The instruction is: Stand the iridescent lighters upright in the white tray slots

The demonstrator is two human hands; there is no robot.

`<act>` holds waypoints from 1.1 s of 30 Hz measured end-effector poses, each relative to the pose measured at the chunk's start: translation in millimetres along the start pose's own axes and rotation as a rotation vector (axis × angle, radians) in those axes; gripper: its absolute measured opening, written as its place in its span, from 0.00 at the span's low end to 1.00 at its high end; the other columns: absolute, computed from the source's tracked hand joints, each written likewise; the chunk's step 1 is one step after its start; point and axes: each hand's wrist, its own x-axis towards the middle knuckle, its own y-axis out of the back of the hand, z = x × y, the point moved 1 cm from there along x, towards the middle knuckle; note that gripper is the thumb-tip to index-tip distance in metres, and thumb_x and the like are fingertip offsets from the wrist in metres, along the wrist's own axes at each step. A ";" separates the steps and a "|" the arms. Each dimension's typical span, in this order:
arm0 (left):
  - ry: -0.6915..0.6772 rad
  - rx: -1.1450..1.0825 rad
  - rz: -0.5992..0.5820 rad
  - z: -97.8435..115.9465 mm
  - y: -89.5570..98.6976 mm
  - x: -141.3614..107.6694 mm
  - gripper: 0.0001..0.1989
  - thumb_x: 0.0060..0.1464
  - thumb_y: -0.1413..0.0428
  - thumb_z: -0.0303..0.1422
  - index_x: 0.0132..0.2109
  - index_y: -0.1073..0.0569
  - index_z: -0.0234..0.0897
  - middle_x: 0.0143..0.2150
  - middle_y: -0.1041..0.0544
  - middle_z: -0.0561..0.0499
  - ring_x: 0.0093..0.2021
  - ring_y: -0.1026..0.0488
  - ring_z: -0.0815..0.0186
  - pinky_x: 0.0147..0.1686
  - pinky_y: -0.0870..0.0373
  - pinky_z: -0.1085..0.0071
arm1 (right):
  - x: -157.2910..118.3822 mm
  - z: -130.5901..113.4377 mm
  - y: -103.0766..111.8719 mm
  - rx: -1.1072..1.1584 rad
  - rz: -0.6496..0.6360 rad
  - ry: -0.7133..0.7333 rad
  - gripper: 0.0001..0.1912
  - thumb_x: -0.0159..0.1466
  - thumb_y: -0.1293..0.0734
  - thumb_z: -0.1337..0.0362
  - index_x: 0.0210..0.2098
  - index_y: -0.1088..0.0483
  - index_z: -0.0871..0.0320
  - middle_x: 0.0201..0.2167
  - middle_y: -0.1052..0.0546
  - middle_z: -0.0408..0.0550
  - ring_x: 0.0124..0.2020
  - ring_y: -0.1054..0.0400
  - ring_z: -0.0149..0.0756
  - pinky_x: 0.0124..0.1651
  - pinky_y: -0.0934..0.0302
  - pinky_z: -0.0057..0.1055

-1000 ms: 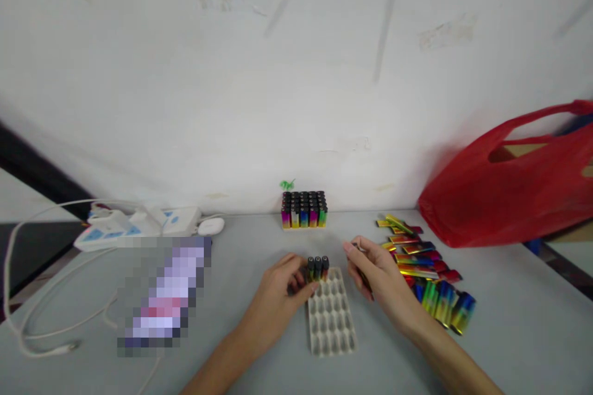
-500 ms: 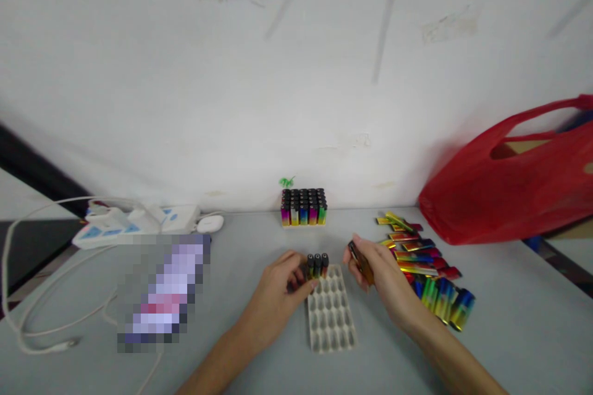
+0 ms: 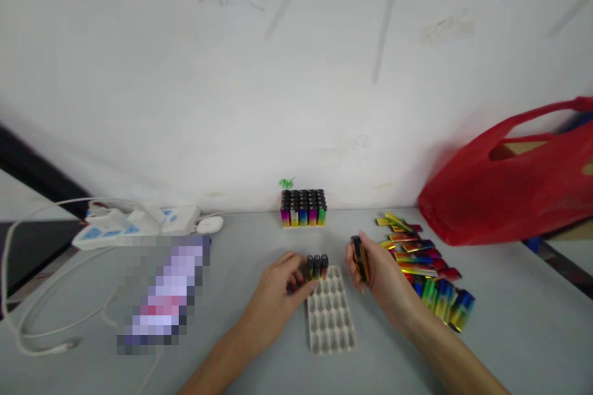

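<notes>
My right hand (image 3: 370, 265) is closed around a lighter (image 3: 359, 257) with a black top and an orange-gold body, held a little above the table, right of the tray. A pale tray (image 3: 331, 305) with rows of small hollows lies in front of me. In its far row three black-topped lighters (image 3: 317, 265) stand upright side by side. Curled at the tray's far left corner, my left hand (image 3: 285, 284) has its thumb in front of the leftmost lighter's base and its fingers beside it; the exact contact is partly hidden.
Behind stands a full block of upright lighters (image 3: 303, 210) against the wall. Loose colourful lighters (image 3: 442, 299) lie at right, beside a red bag (image 3: 519, 179). A power strip (image 3: 139, 225), white cables, a white case (image 3: 210, 224) and a blurred-out phone-like object (image 3: 169, 290) occupy the left.
My right hand has turned the lighter more upright, with its black top rising slightly. The left hand and the three lighters in the tray look unchanged.
</notes>
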 end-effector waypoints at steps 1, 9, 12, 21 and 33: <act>-0.001 -0.001 -0.001 0.0 0.0 -0.1 0.14 0.62 0.39 0.39 0.32 0.32 0.40 0.35 0.29 0.53 0.34 0.30 0.62 0.34 0.38 0.69 | -0.5 -0.7 -1.0 0.003 -0.019 -0.004 0.32 0.61 0.27 0.31 0.29 0.30 0.55 0.20 0.35 0.38 0.19 0.44 0.29 0.22 0.48 0.27; 0.004 -0.012 -0.001 -0.3 -0.2 0.4 0.14 0.62 0.39 0.39 0.32 0.33 0.40 0.37 0.28 0.53 0.34 0.31 0.63 0.34 0.37 0.68 | -4.2 3.0 -3.7 -0.029 -0.156 -0.158 0.36 0.58 0.30 0.28 0.22 0.44 0.53 0.18 0.52 0.31 0.19 0.65 0.24 0.21 0.69 0.27; -0.004 -0.016 -0.002 -1.6 -0.7 1.1 0.14 0.62 0.38 0.39 0.32 0.32 0.40 0.37 0.28 0.53 0.33 0.31 0.63 0.34 0.38 0.69 | -4.4 7.8 -5.7 -0.047 -0.117 -0.199 0.35 0.58 0.32 0.32 0.20 0.50 0.51 0.18 0.54 0.31 0.19 0.67 0.23 0.21 0.71 0.27; -0.010 -0.012 0.003 -2.3 -0.6 0.1 0.14 0.62 0.38 0.38 0.32 0.31 0.40 0.36 0.28 0.53 0.33 0.30 0.62 0.34 0.37 0.68 | -5.7 11.0 -9.8 -0.065 -0.016 -0.172 0.29 0.58 0.35 0.37 0.20 0.50 0.50 0.17 0.56 0.31 0.18 0.67 0.24 0.20 0.71 0.27; 0.001 -0.003 0.008 -2.4 -0.8 1.7 0.13 0.62 0.38 0.38 0.32 0.32 0.40 0.36 0.28 0.53 0.34 0.30 0.62 0.35 0.37 0.68 | 0.3 13.3 -5.1 -0.053 -0.072 -0.264 0.33 0.54 0.33 0.31 0.20 0.49 0.51 0.17 0.55 0.30 0.18 0.68 0.23 0.21 0.73 0.27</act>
